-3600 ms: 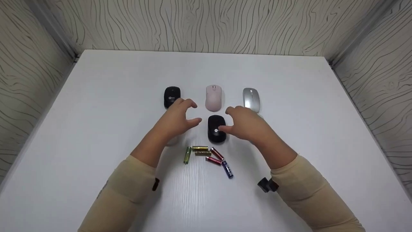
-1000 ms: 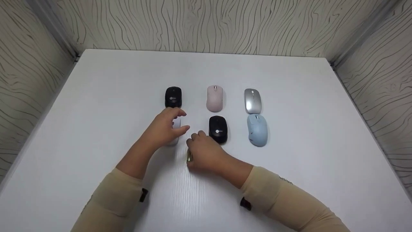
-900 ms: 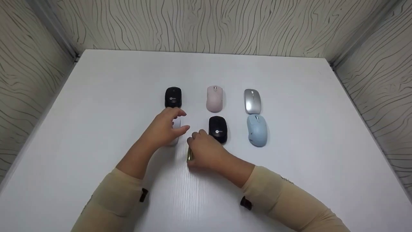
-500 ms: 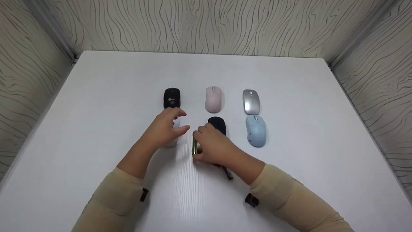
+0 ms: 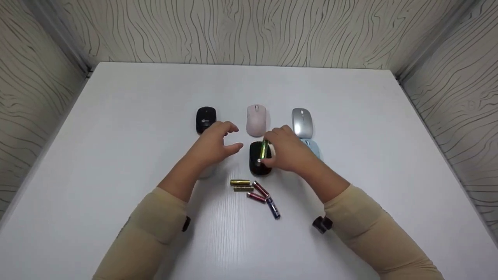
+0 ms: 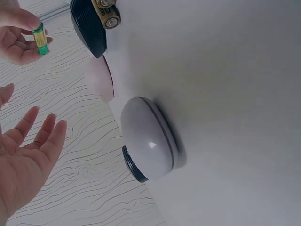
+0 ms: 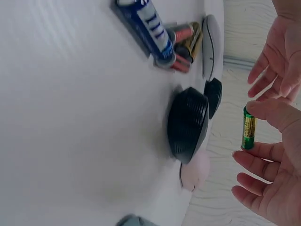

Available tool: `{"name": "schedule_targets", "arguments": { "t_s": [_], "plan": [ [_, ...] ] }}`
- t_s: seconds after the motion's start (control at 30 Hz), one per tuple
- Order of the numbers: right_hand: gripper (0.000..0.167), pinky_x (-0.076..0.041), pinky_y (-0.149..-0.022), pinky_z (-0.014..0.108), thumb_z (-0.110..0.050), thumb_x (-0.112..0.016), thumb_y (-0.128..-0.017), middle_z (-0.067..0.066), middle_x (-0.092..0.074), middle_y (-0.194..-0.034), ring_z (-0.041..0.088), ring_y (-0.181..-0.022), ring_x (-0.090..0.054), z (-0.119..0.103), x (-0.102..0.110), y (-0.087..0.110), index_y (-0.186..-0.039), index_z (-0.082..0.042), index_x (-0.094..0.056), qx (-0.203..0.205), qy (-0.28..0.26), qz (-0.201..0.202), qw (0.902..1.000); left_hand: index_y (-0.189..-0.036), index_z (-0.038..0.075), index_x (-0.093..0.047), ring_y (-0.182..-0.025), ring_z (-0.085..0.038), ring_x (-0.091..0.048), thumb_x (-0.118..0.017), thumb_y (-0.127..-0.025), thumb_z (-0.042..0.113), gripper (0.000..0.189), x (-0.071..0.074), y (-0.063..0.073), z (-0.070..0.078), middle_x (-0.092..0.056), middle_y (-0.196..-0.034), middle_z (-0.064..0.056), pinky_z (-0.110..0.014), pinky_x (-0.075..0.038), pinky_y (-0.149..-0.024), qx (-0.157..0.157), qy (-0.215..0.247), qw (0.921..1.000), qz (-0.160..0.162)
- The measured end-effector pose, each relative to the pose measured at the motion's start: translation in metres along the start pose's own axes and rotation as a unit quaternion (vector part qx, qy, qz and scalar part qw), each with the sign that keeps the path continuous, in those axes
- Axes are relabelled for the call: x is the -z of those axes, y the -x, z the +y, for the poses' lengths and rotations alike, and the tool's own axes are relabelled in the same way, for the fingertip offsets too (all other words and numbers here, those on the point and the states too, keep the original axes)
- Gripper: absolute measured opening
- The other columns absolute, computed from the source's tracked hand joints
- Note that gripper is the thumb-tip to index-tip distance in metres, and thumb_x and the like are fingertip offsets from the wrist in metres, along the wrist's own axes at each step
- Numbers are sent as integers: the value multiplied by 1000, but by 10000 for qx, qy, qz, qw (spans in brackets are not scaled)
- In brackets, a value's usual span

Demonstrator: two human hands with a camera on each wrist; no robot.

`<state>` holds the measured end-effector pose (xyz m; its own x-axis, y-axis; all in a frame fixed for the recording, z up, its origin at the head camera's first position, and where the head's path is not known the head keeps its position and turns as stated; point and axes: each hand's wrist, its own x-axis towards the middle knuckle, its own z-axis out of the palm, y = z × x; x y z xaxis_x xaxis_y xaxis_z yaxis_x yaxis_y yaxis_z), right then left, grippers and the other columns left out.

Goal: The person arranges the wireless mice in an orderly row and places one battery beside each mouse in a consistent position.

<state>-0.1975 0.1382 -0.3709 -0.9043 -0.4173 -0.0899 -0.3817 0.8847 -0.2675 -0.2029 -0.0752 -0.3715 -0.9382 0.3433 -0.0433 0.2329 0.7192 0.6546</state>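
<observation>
A green and gold battery (image 7: 249,128) is pinched by its ends between the thumb and a finger of my right hand (image 5: 291,149), held above the near black mouse (image 5: 256,167). My left hand (image 5: 212,146) hovers with fingers spread, holding nothing, above a whitish mouse (image 6: 148,136) that it mostly hides in the head view. On the table below lie two gold batteries (image 5: 240,182), two red batteries (image 5: 260,189) and a blue battery (image 5: 273,208), loosely grouped.
Along the back stand another black mouse (image 5: 205,118), a pink mouse (image 5: 256,121) and a silver mouse (image 5: 302,122). Partly behind my right hand is a light blue mouse (image 5: 312,147). All rest on a white table (image 5: 136,101) with patterned panels (image 5: 241,31) round it.
The green battery has left the table in my right hand, which moved up and to the right. The other batteries show again. My left hand has shifted slightly up and right.
</observation>
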Motion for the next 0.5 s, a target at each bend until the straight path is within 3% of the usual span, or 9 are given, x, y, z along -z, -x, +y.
{"name": "schedule_targets", "arguments": {
  "t_s": [0.2, 0.5],
  "plan": [
    [45, -41, -85, 39, -30, -75, -72, 11, -57, -102, 26, -99, -43, 38, 16, -3, -105, -4, -57, -180, -52, 227, 9996, -121, 11, -53, -111, -21, -48, -64, -84, 32, 44, -2, -17, 7, -53, -118, -6, -35, -40, -94, -49, -80, 10000, -28],
    [49, -44, -84, 43, -26, -75, -73, 13, -57, -107, 28, -101, -40, 80, 36, -8, -112, -3, -56, -907, -7, 197, 9957, -122, 12, -51, -115, -20, -47, -64, -84, 30, 45, -9, -40, 18, -49, -123, -8, -33, -39, -96, 122, -23, 9999, -95]
  ]
}}
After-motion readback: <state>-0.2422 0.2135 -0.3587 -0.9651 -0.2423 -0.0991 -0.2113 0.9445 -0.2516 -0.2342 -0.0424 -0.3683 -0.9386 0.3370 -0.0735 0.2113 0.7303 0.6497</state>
